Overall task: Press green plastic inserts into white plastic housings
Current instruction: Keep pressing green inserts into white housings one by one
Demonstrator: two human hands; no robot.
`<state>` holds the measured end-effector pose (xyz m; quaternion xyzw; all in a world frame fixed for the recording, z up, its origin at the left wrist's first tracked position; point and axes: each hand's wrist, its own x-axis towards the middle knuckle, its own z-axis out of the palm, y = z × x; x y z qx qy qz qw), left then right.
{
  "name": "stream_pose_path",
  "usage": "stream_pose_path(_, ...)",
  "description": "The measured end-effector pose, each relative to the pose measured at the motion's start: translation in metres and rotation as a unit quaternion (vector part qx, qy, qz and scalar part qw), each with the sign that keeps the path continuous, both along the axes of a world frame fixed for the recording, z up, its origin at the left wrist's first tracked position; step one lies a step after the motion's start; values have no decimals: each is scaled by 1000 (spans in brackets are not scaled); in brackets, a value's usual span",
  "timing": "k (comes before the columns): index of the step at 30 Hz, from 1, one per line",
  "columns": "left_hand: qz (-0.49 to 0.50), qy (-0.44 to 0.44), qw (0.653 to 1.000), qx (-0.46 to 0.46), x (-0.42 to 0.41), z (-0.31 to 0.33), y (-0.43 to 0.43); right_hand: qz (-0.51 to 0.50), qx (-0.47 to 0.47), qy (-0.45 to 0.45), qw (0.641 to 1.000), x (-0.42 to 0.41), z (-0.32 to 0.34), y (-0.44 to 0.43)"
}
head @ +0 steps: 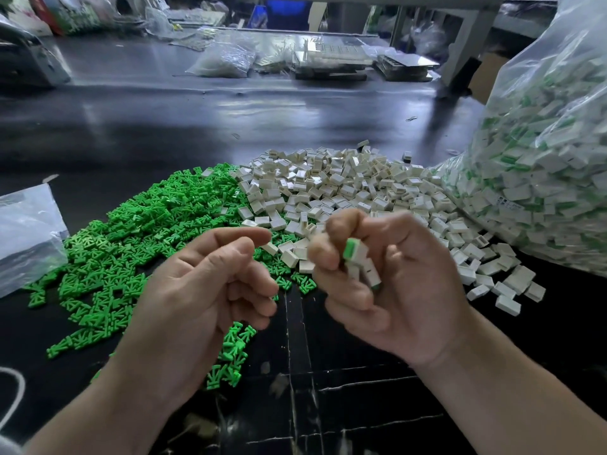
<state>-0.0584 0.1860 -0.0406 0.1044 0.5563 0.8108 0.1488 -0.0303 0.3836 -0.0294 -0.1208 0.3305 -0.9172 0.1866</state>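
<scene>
A heap of green plastic inserts (138, 231) spreads over the dark table on the left. Beside it on the right lies a heap of white plastic housings (354, 188). My right hand (394, 284) is raised above the table edge of the piles and grips white housings with green inserts in them (359, 262) in its curled fingers. My left hand (210, 284) hovers just to the left, palm up, fingers loosely curled, with nothing visible in it. The two hands are a little apart.
A large clear bag (542, 152) full of assembled white-and-green parts stands at the right. A flat plastic bag (26, 234) lies at the left edge. Bags and trays (328, 65) sit on the far side of the dark table (197, 119).
</scene>
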Motion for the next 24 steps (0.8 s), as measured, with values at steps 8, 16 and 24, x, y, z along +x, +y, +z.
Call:
stream_pose_path(8,112,276,835,-463,3,-10,-5,-161,306,17,938,-3,10,32)
stream_pose_path(16,89,386,659,-639,0,-15,0,-120,760,75,635,6,10,30)
stream_pose_path(24,66,416,613,-669,-2,-20,4,-65,867,148,472,3,0,4)
